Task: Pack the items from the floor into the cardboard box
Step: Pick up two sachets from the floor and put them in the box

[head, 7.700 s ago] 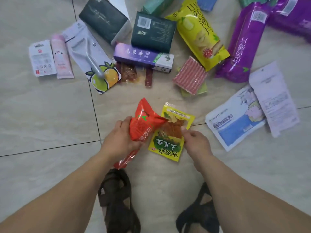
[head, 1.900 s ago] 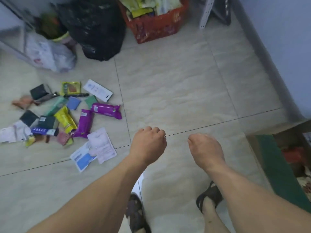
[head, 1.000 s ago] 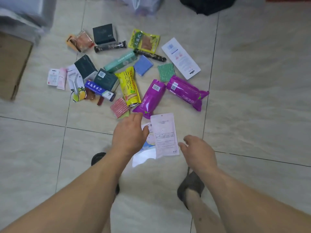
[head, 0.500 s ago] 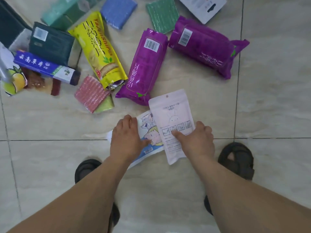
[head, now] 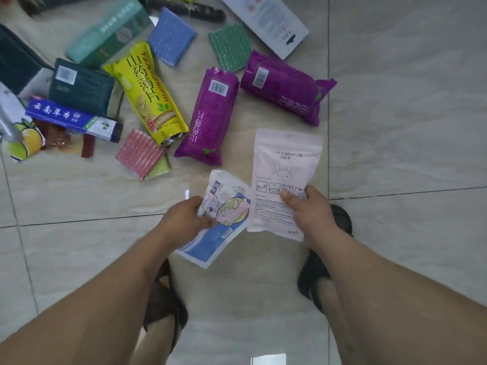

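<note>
Pinching with thumb on top and fingers beneath, the right hand holds the flat pale pink plastic pouch with a rabbit outline by its lower right part, and the left hand curls around the crinkled white-and-blue film packet with a cartoon print at its left edge. Both packets look lifted off the grey marbled tile floor, directly in front of the person's dark sandals. They should handle as light, thin and floppy things (the blue one already buckles in the grip), slick enough to slide, so an edge pinch suits them. Further out on the floor lie two plump glossy purple pillow bags, a yellow foil snack pouch, a pink ribbed scouring pad, blue and green textured pads and a long blue carton. No cardboard box is in view.
</note>
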